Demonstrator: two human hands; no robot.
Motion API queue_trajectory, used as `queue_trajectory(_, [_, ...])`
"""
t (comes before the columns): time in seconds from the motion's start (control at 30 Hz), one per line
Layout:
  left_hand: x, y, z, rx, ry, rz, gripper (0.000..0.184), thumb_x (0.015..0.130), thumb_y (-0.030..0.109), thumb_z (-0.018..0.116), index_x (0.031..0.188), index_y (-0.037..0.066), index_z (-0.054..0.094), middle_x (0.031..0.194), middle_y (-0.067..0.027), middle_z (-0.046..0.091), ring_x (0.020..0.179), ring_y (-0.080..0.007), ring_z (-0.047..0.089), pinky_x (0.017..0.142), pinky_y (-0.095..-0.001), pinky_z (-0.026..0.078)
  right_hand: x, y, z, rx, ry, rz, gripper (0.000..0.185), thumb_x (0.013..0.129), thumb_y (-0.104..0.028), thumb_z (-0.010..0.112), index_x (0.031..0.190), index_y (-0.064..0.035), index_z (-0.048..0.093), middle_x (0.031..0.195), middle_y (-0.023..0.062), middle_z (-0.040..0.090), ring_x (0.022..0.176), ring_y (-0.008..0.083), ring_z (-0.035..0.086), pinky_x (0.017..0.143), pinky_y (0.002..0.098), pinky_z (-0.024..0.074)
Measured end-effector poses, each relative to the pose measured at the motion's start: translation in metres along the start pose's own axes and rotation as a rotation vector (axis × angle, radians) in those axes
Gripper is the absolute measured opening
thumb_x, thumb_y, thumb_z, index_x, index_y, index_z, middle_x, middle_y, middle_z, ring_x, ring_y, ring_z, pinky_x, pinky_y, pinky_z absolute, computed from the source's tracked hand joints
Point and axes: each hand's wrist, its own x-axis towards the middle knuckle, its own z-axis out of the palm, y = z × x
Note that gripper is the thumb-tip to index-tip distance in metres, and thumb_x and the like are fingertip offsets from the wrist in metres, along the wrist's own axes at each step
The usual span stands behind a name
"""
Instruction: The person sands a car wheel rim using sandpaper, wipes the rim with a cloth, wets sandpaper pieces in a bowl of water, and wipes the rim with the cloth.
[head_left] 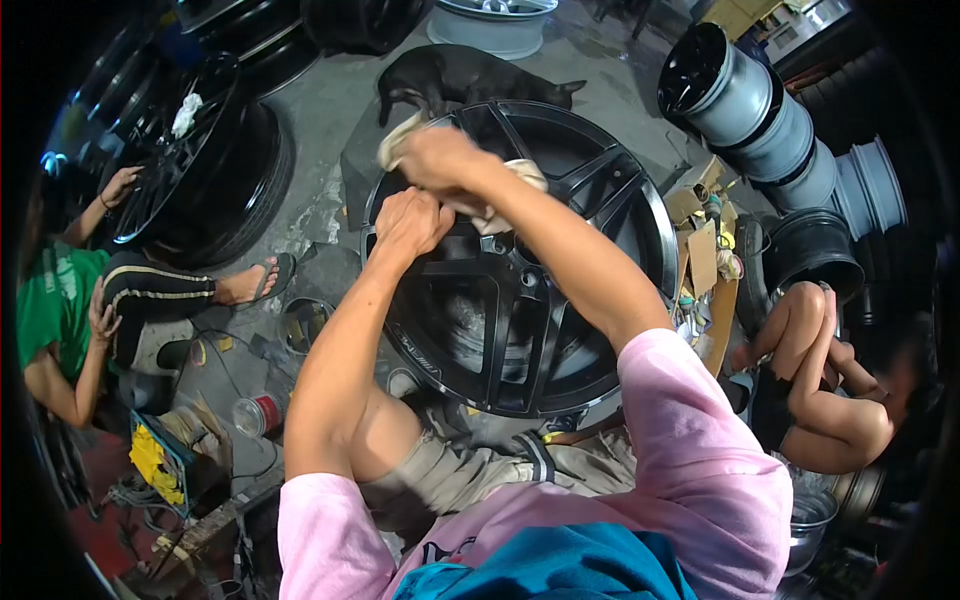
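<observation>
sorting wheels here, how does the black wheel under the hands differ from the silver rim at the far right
The black wheel faces up, spokes showing; the silver rim shows its side. A cloth lies against the black wheel; none shows on the silver rim. Both are round, with no tire visible.

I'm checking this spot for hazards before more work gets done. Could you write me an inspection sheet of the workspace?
Surface: grey floor, scuffed, with pale patches
Job's things: black spoked wheel, lying flat; pale cloth over it
Clutter: filled cardboard box right of the wheel; red-labelled jar on the left
Grippers: right grip on the cloth, blurred; left grip at the wheel, hold unclear
Cables: tangled cables, lower left
Surroundings: black dog lying beside the wheel's far edge; seated person in green at left
</observation>
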Motion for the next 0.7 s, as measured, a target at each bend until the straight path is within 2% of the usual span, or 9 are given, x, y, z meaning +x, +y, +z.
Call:
queue_trajectory(0.1, [-0.002, -0.011, 0.004, 0.068, -0.021, 0.203, 0.06, 0.105, 0.044, 0.049, 0.083, -0.003, 0.079, 0.083, -0.0298, 0.073, 0.083, -0.0459, 0.074, 0.08, -0.0527, 0.059, -0.001, -0.009, -0.015, 0.068, -0.024, -0.146, 0.032, 0.093, -0.03, 0.059, 0.112, -0.0151, 0.079, 0.11, 0.0219, 0.076, 0.103, 0.0441, 0.073, 0.093, 0.0532, 0.058])
queue_trajectory(0.17, [-0.001, 0.005, -0.006, 0.019, -0.012, 0.008, 0.058, 0.105, 0.043, 0.05, 0.085, -0.003, 0.08, 0.086, -0.0301, 0.073, 0.085, -0.0461, 0.074, 0.083, -0.0532, 0.059, 0.007, 0.033, -0.017, -0.161, 0.0, 0.132, 0.031, 0.092, -0.035, 0.06, 0.112, -0.022, 0.081, 0.116, 0.0161, 0.078, 0.108, 0.038, 0.075, 0.096, 0.0509, 0.0588])
queue_trajectory(0.33, [0.001, 0.002, -0.003, -0.039, 0.003, 0.04, 0.06, 0.105, 0.044, 0.049, 0.084, -0.004, 0.079, 0.085, -0.03, 0.073, 0.085, -0.0471, 0.074, 0.084, -0.0544, 0.058, -0.066, 0.163, -0.077, -0.381, -0.161, 0.38, 0.043, 0.1, -0.04, 0.054, 0.141, -0.0336, 0.066, 0.143, 0.0052, 0.068, 0.124, 0.0317, 0.069, 0.102, 0.0464, 0.0568])
queue_trajectory(0.43, [-0.001, 0.002, -0.005, -0.028, 0.037, 0.063, 0.061, 0.105, 0.045, 0.048, 0.085, -0.004, 0.079, 0.087, -0.0306, 0.074, 0.086, -0.0477, 0.074, 0.085, -0.0546, 0.058, -0.154, 0.283, -0.075, -0.428, -0.212, 0.542, 0.047, 0.097, -0.032, 0.055, 0.142, -0.0249, 0.065, 0.134, 0.0135, 0.072, 0.118, 0.0369, 0.072, 0.099, 0.0496, 0.0574])
queue_trajectory(0.47, [-0.001, 0.003, -0.006, -0.031, 0.035, 0.053, 0.063, 0.105, 0.046, 0.047, 0.086, -0.004, 0.079, 0.09, -0.0309, 0.074, 0.09, -0.0481, 0.074, 0.087, -0.0544, 0.058, -0.196, 0.253, -0.09, -0.411, -0.069, 0.493, 0.043, 0.095, -0.028, 0.056, 0.134, -0.0155, 0.07, 0.128, 0.0187, 0.073, 0.116, 0.0395, 0.072, 0.096, 0.051, 0.0583])
queue_trajectory(0.53, [0.002, 0.0, -0.002, -0.008, -0.008, 0.046, 0.063, 0.106, 0.047, 0.046, 0.091, -0.004, 0.079, 0.097, -0.0314, 0.075, 0.096, -0.0479, 0.074, 0.09, -0.0541, 0.058, -0.257, 0.257, -0.093, -0.457, -0.205, 0.604, 0.04, 0.097, -0.021, 0.053, 0.131, -0.0048, 0.068, 0.119, 0.0293, 0.072, 0.11, 0.046, 0.07, 0.094, 0.0547, 0.0568])
queue_trajectory(0.63, [0.003, 0.001, -0.003, 0.012, -0.041, 0.011, 0.065, 0.106, 0.049, 0.045, 0.095, -0.005, 0.079, 0.1, -0.0316, 0.075, 0.099, -0.0472, 0.073, 0.092, -0.0545, 0.057, -0.371, 0.233, -0.051, -0.704, 0.141, 0.308, 0.034, 0.093, -0.024, 0.062, 0.121, -0.0058, 0.07, 0.089, 0.0208, 0.067, 0.081, 0.0421, 0.067, 0.069, 0.055, 0.0541])
queue_trajectory(0.67, [0.004, 0.002, -0.003, 0.014, -0.055, 0.008, 0.066, 0.106, 0.049, 0.045, 0.096, -0.006, 0.079, 0.1, -0.0317, 0.075, 0.1, -0.0471, 0.073, 0.092, -0.0545, 0.057, -0.399, 0.23, -0.027, -0.792, 0.422, 0.102, 0.032, 0.093, -0.025, 0.065, 0.119, -0.0066, 0.068, 0.084, 0.0156, 0.062, 0.072, 0.0379, 0.061, 0.061, 0.0526, 0.0484])
queue_trajectory(0.7, [0.004, 0.002, -0.004, 0.018, -0.066, 0.003, 0.066, 0.106, 0.05, 0.044, 0.097, -0.006, 0.078, 0.1, -0.0318, 0.074, 0.101, -0.047, 0.073, 0.093, -0.0545, 0.056, -0.427, 0.204, -0.019, -0.649, 0.372, 0.27, 0.034, 0.094, -0.024, 0.066, 0.124, -0.008, 0.068, 0.091, 0.0155, 0.062, 0.076, 0.0375, 0.06, 0.065, 0.0517, 0.0477])
